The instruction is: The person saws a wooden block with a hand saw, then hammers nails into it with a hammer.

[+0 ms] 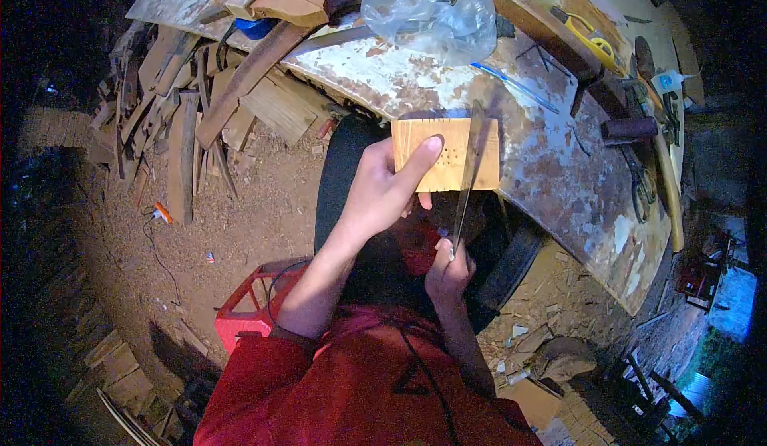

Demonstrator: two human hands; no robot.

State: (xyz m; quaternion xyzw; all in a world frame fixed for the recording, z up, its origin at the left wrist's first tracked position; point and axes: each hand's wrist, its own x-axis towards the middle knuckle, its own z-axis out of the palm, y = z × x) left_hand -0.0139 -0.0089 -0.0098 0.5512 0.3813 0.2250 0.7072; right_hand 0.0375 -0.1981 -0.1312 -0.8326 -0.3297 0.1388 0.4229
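A pale rectangular wooden block is in my left hand, thumb flat on its face and the other fingers behind it. Several small holes dot its middle, and short cuts notch its top and bottom edges. My right hand is closed around the near end of a narrow saw blade. The long, thin metal blade slants up across the right part of the block, and its far tip reaches past the top edge. Both hands are in front of my body, at the worktable's near edge.
The worn worktable carries a clear plastic bag, a blue pen, yellow-handled scissors and a dark cylinder. Scrap wood is piled at left. A red plastic stool stands on the dirt floor.
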